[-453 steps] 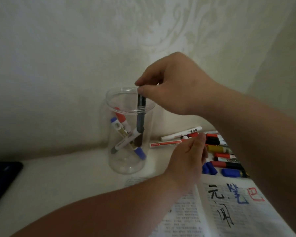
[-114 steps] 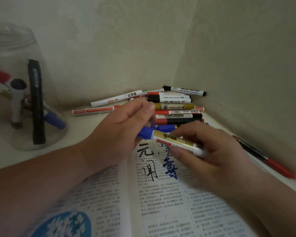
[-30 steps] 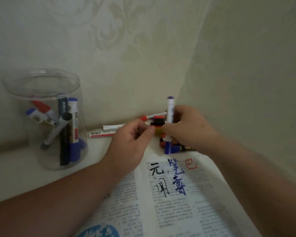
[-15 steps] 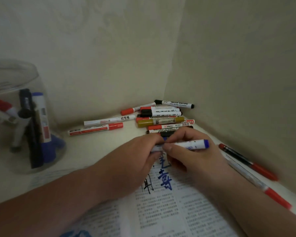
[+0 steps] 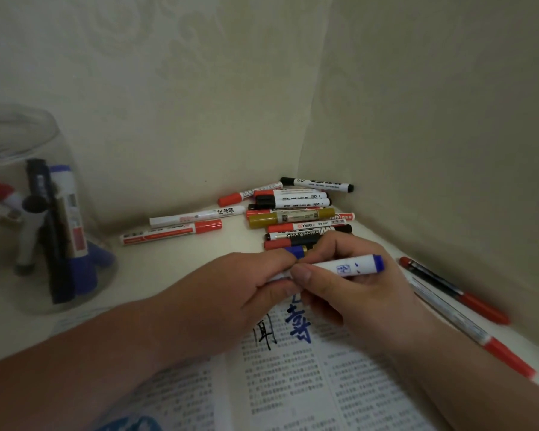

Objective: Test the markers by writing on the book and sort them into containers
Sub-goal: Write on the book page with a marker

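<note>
Two hands meet over one open book (image 5: 293, 384), and between them I see one marker (image 5: 346, 266), white with a blue end that points right, lying nearly level just above the page. On my feed the right hand (image 5: 361, 293) has its fingers (image 5: 330, 247) curled over the barrel, with the thumb pressed on it from the near side. The left hand (image 5: 243, 284) has its fingers (image 5: 277, 259) bunched tight round the marker's left end. They hide that end, so I cannot tell whether a cap is on there. Beside the hands the page carries handwritten characters, one black and one blue in view, above the printed text.

One clear jar (image 5: 7, 144) stands on the surface (image 5: 175, 269) at the far left, well apart from the hands. I count about five markers in it, among them one blue, one black and one red-capped; the rest blur. In the corner lies one pile (image 5: 293, 216) of roughly ten markers, red, black, gold and blue mixed, too overlapped for an exact count. Two loose markers (image 5: 181, 231) lie just left of the pile, side by side, one with a red cap. Two red-capped pens (image 5: 479, 306) lie along the right wall (image 5: 448, 150), beside the right wrist.
</note>
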`<state>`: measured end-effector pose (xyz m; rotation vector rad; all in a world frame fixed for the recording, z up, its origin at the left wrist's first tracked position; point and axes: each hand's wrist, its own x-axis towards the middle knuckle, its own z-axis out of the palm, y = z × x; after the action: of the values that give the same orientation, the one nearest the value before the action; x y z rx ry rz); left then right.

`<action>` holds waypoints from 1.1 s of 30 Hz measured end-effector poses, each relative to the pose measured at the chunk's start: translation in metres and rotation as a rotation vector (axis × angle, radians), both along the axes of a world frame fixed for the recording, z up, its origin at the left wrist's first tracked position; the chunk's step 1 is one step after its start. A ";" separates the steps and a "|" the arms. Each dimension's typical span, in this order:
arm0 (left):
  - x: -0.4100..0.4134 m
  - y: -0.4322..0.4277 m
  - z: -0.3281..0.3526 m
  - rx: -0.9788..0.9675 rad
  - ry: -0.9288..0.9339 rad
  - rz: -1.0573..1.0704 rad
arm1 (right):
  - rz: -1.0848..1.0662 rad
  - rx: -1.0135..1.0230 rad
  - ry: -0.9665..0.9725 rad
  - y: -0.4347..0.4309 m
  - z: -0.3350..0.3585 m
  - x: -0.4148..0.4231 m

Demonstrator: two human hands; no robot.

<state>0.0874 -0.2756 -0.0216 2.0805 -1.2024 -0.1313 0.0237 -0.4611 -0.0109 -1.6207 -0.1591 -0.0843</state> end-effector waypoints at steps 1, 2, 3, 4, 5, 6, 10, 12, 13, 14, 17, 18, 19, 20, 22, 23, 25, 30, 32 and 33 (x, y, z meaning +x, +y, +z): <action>0.000 0.000 0.000 0.003 0.002 -0.003 | 0.001 -0.004 0.002 0.000 0.000 0.000; 0.000 0.001 0.000 0.010 0.005 -0.004 | 0.004 -0.009 0.003 0.000 0.001 -0.001; 0.000 0.001 0.000 0.016 0.009 -0.005 | 0.012 -0.016 0.004 0.000 0.001 -0.001; 0.000 0.002 0.000 0.023 0.009 -0.004 | 0.020 -0.022 0.001 -0.001 0.002 -0.001; 0.001 0.002 0.000 0.032 0.006 -0.004 | 0.028 -0.028 -0.003 -0.001 0.002 -0.001; 0.001 0.002 0.000 0.040 0.007 -0.004 | 0.034 -0.036 -0.009 -0.001 0.003 -0.002; -0.001 0.002 0.004 0.046 0.060 0.005 | 0.063 -0.106 -0.073 -0.005 0.009 -0.004; -0.004 0.002 0.006 0.038 0.089 -0.007 | 0.079 -0.119 -0.115 -0.005 0.011 -0.006; -0.006 0.001 0.007 0.023 0.116 -0.015 | 0.064 -0.117 -0.128 -0.007 0.011 -0.004; -0.007 0.001 0.007 0.004 0.158 -0.020 | 0.037 -0.106 -0.132 -0.009 0.010 -0.002; -0.007 0.004 0.003 -0.033 0.227 0.028 | -0.099 0.103 -0.124 -0.025 0.009 0.010; -0.007 0.005 0.001 -0.045 0.210 0.049 | -0.165 0.196 -0.131 -0.033 0.010 0.013; -0.006 0.005 -0.001 -0.055 0.191 0.066 | -0.232 0.262 -0.133 -0.041 0.011 0.015; -0.005 0.006 -0.002 -0.063 0.175 0.086 | -0.292 0.294 -0.122 -0.047 0.012 0.016; -0.001 0.004 -0.009 -0.069 0.140 0.136 | -0.337 0.269 -0.066 -0.057 0.016 0.017; 0.000 0.003 -0.012 -0.091 0.111 0.154 | -0.317 0.225 -0.029 -0.059 0.018 0.017; 0.002 0.001 -0.016 -0.166 0.038 0.194 | -0.211 0.106 0.073 -0.059 0.022 0.017; 0.008 0.004 -0.011 -0.127 -0.067 0.248 | -0.086 -0.076 0.216 -0.052 0.008 0.009; 0.010 0.004 -0.009 -0.092 -0.133 0.259 | -0.108 -0.096 0.229 -0.050 -0.003 0.004; 0.010 0.004 -0.009 -0.082 -0.160 0.257 | -0.119 -0.105 0.237 -0.051 -0.007 0.002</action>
<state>0.0978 -0.2719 -0.0311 2.1841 -1.0011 0.2041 0.0262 -0.5118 -0.0177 -1.7304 0.1173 0.0249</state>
